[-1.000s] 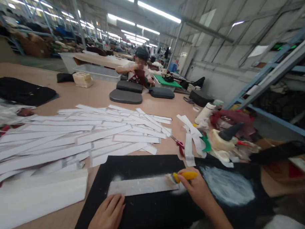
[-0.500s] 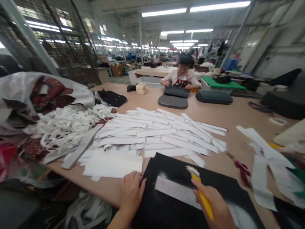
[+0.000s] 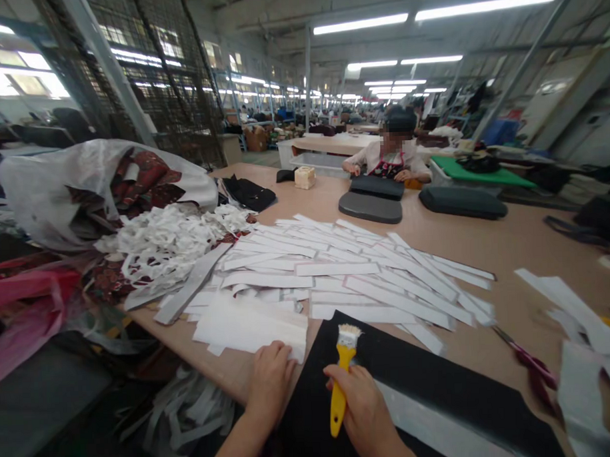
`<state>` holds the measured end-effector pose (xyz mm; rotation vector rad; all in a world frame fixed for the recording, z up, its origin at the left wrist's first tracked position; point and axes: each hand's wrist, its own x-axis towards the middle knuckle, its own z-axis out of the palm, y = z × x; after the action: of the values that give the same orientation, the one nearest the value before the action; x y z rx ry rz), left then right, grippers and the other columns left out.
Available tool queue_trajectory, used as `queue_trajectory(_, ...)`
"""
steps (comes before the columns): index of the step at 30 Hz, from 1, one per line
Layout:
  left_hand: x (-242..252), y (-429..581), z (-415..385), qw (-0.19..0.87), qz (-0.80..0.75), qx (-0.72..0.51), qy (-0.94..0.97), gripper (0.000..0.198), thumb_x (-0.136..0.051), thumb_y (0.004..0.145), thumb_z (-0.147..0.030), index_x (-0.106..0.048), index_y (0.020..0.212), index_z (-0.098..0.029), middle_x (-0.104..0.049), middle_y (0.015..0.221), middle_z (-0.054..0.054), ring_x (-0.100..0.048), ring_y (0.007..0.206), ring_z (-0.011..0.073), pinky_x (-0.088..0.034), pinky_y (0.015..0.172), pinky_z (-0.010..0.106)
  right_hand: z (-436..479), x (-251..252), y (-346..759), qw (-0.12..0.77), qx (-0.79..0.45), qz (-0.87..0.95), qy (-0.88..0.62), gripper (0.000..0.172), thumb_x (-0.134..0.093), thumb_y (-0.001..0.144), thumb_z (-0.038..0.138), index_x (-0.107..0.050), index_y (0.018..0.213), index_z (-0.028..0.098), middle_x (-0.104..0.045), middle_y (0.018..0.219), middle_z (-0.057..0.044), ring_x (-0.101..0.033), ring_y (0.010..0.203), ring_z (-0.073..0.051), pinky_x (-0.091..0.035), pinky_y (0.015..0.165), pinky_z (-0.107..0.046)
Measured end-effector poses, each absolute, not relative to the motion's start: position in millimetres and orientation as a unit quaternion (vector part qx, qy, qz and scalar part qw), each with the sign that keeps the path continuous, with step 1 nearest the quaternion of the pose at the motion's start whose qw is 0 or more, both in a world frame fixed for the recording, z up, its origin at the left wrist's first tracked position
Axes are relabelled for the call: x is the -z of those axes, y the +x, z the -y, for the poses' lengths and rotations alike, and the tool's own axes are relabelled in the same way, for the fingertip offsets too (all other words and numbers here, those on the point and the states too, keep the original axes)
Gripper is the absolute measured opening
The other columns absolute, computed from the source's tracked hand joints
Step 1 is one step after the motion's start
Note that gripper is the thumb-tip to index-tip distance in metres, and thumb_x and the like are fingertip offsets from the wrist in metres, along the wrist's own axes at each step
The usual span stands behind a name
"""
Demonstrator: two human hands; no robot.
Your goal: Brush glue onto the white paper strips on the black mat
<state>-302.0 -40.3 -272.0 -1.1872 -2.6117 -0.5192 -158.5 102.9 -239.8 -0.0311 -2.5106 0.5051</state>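
1. Where the scene is broadest, a tan surface (image 3: 525, 237) stretches far; its near-left edge slants beneath the left forearm.
2. White strips (image 3: 337, 269) lie heaped across the middle, crowding the black sheet's far side, so room there looks tight.
3. The black sheet (image 3: 430, 371), near and right of centre, lies flat and seems fairly stiff.
4. White sheets (image 3: 248, 327) lie left of it; probably light and easily creased, best lifted by a corner.
5. A pale strip (image 3: 432, 421) lies on the black sheet; likely thin and limp, best held at an end.
6. The left hand (image 3: 271, 373) has its fingers at the white sheets' near edge, toward the right; whether they grip, I cannot tell.
7. The right hand (image 3: 364, 403) is wrapped around a brush over the black sheet.
8. The brush (image 3: 346, 354) points its bristles far; it looks light and rigid, the yellow handle being the natural hold.
9. Scissors (image 3: 532, 364) lie just beside the black sheet's right end, limiting sideways room.
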Motion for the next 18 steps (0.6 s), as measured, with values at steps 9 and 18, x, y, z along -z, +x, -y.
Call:
queue_trajectory(9,257,-304,37,0.073,0.886,0.162,-0.427,0.025,-0.040,0.081,-0.006,-0.060,0.073,-0.018,-0.059,0.077,0.003,-0.055,0.077,0.0182,-0.036,0.083,0.040,-92,252,-181,0.294,-0.207,0.933,-0.024,0.033,-0.038,0.081,0.006,-0.050,0.109,0.019,-0.062,0.078,-0.005,-0.056,0.072,-0.020,-0.045,0.065,-0.032)
queue_trajectory(18,266,-332,46,0.010,0.866,0.425,-0.262,0.013,-0.049,0.074,-0.023,-0.059,0.066,-0.018,-0.058,0.058,-0.001,-0.056,0.055,0.0136,-0.043,0.056,0.026,-61,268,-213,0.247,-0.082,0.965,-0.035,0.034,-0.038,0.077,0.000,-0.054,0.103,0.016,-0.061,0.075,-0.007,-0.051,0.070,-0.023,-0.037,0.063,-0.034)
